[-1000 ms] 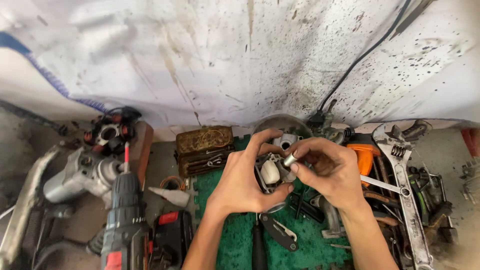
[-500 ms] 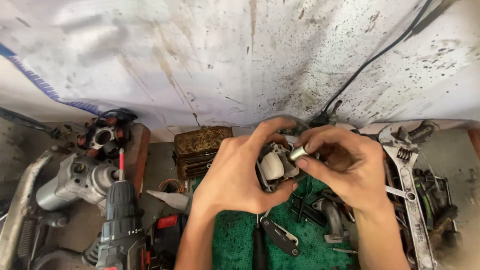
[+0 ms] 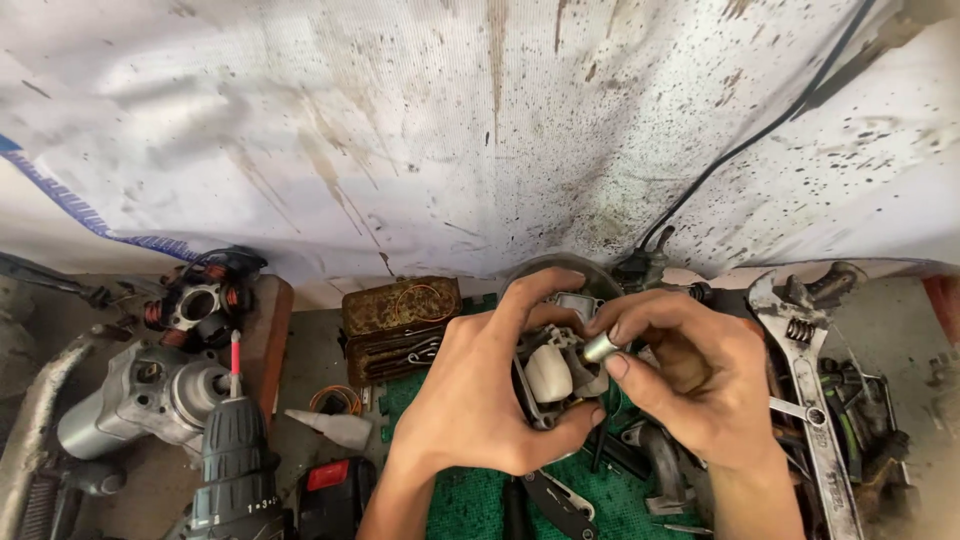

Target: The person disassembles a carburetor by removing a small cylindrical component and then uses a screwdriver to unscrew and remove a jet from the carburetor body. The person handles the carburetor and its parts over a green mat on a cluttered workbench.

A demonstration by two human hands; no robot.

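At frame centre, our left hand [image 3: 480, 400] grasps a grey metal assembly with white floats [image 3: 552, 372]; our right hand [image 3: 690, 380] pinches a small silver cylinder [image 3: 600, 347].

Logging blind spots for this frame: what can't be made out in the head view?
- Grey metal part: underside and left flank hidden by the left hand.
- Small silver cylinder: its far end is hidden by the right hand.
- Cordless drill: handle cut off by the bottom edge.
- Adjustable wrench: handle end cut off at the bottom edge.
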